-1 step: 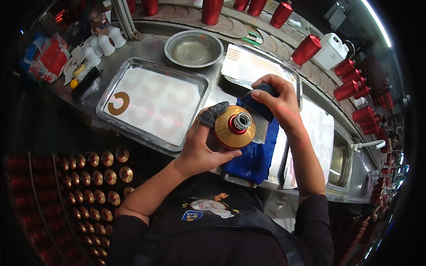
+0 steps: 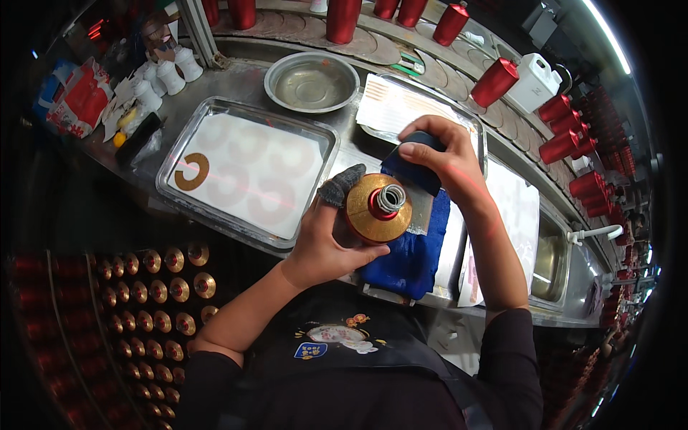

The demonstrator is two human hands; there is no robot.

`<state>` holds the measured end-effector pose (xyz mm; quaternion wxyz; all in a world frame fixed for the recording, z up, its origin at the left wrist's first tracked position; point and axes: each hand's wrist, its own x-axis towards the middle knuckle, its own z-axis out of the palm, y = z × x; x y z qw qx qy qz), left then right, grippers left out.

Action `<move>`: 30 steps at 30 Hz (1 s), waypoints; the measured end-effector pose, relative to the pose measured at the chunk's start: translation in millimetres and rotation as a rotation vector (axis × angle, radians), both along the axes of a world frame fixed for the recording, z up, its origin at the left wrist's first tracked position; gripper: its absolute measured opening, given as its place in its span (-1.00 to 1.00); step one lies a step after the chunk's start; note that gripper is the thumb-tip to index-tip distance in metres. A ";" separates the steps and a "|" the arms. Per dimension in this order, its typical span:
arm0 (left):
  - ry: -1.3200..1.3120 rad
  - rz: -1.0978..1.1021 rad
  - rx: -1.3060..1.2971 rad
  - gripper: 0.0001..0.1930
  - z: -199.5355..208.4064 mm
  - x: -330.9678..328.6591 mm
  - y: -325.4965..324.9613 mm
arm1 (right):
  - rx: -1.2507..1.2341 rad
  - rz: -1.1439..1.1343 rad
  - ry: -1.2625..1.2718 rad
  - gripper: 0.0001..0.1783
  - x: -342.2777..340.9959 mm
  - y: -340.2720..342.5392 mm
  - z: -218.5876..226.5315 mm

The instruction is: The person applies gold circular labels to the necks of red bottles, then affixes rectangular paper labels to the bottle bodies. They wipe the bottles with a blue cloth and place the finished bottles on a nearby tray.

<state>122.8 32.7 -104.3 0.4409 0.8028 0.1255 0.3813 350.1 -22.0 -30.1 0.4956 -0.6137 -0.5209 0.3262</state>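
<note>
My left hand (image 2: 319, 247) is wrapped around a red metal bottle with a gold, cone-shaped shoulder (image 2: 380, 226). Its threaded silver neck (image 2: 390, 198) points up toward me. A dark grey cloth sleeve (image 2: 340, 186) covers a finger of that hand, pressed on the gold shoulder. Between the thumb and fingers of my right hand (image 2: 448, 147) is a dark blue flat pad (image 2: 416, 166), held just above and right of the bottle, apart from its neck. Beneath both hands lies a wet-looking blue cloth (image 2: 408, 261). The bottle's lower body is mostly hidden.
To the left, a metal tray (image 2: 166, 154) holds a white sheet and a gold C-shaped label (image 2: 192, 172). Behind stands a round metal basin (image 2: 312, 107). Red bottles (image 2: 494, 82) line a curved conveyor beside a white jug (image 2: 534, 84). Gold-topped bottles (image 2: 158, 290) stand in rows at lower left.
</note>
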 end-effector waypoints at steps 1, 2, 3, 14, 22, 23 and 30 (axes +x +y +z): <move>-0.003 -0.007 -0.042 0.00 -1.1 0.6 0.3 | 0.061 0.127 0.041 -0.75 1.2 10.9 4.8; -0.002 -0.013 -0.066 0.05 -1.9 0.5 0.7 | -0.053 0.193 0.027 -0.76 -3.4 21.5 7.2; -0.012 -0.035 -0.088 0.05 -2.3 2.0 1.8 | -0.126 0.303 0.033 -0.76 -5.7 30.5 11.6; -0.128 0.140 0.207 -0.10 -5.9 12.3 -2.1 | 0.253 -0.232 -0.119 -0.80 -8.4 -24.2 -9.8; -0.179 0.496 0.223 -0.05 -31.4 44.4 -20.7 | 0.649 -0.103 -0.645 -0.64 -94.8 -80.8 -29.5; -0.177 0.456 0.182 -0.04 -33.3 42.8 -19.0 | 0.672 -0.099 -0.613 -0.62 -97.3 -80.7 -31.5; -0.055 0.040 -0.236 0.03 -42.2 28.7 12.8 | 0.804 0.045 -0.593 -0.73 -85.4 -63.3 -24.7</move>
